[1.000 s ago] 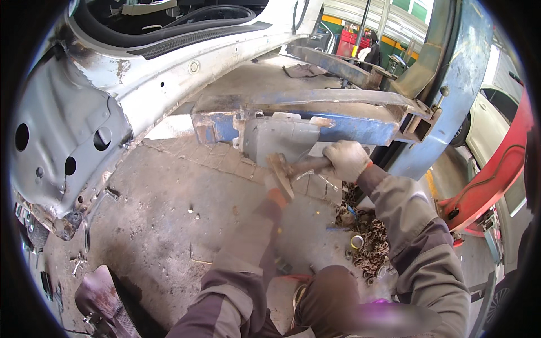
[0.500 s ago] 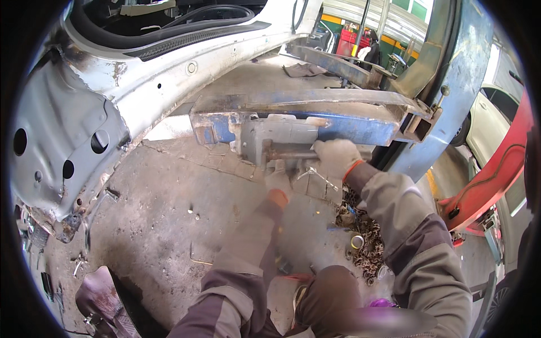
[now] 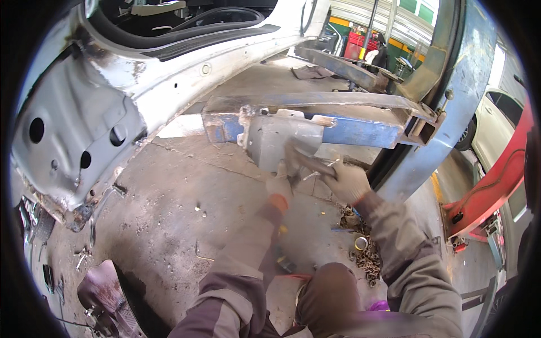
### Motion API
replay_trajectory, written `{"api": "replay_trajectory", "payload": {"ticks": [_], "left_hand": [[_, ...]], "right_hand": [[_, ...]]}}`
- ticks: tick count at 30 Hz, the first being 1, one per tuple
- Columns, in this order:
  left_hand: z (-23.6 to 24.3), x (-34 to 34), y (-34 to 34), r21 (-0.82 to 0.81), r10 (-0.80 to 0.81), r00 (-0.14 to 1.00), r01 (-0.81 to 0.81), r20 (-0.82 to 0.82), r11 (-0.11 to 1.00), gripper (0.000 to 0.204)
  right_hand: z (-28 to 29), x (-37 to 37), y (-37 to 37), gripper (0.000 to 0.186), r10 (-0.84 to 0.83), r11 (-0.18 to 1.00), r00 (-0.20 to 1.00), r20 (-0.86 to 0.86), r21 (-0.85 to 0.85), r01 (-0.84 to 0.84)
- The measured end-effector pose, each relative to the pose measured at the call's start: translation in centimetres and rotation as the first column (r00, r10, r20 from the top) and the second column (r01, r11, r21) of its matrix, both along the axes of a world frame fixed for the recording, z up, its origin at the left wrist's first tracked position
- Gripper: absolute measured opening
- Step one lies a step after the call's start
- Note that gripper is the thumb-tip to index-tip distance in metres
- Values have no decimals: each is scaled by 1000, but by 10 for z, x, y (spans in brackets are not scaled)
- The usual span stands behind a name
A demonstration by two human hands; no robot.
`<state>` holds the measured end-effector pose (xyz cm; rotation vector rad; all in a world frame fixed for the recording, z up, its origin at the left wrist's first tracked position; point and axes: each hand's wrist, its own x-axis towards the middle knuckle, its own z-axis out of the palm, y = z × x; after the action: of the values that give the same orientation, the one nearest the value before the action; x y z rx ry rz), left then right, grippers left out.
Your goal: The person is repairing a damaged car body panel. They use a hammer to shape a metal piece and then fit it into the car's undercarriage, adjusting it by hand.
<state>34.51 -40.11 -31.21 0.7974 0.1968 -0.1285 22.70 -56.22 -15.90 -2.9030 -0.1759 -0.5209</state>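
Observation:
My gloved right hand grips a hammer by its handle. The hammer head is smeared by motion, in front of a bent grey sheet-metal piece; whether they touch I cannot tell. That metal piece rests against the near side of a blue lift arm, its torn flanges at the upper edge. At its lower edge my gloved left hand has its fingers closed, just left of the hammer head. The grip itself is partly hidden and blurred.
A white car body with bare grey metal stands at left. The blue lift post rises on the right, near a red post. A rusty chain and a tape roll lie on the floor; a rusty metal panel is lower left.
My right hand and the hammer have come down and nearer to me, with the handle now slanting. The left hand stays at the metal piece's lower edge. The whole view has shifted slightly.

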Motion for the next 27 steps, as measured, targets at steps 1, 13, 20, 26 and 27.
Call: {"api": "replay_trajectory", "payload": {"ticks": [1,13,20,26,27], "left_hand": [[0,-4,5,121,5,1000,-3,-16,993,48],[94,-181,154,347,30,991,-75,134,935,42],[167,-320,205,543,-16,965,-133,261,829,53],[190,-401,233,380,30,984,-96,175,920,36],[204,-417,232,341,13,989,-63,147,938,37]], "right_hand": [[-26,-18,-18,43,-9,996,1000,22,94,7],[-397,-302,-73,52,-397,741,438,-807,1,672],[-264,-233,-17,58,-264,779,943,-202,531,332],[0,-210,57,73,446,681,553,704,135,-720],[23,-215,75,72,587,616,448,674,-13,-788]]}}
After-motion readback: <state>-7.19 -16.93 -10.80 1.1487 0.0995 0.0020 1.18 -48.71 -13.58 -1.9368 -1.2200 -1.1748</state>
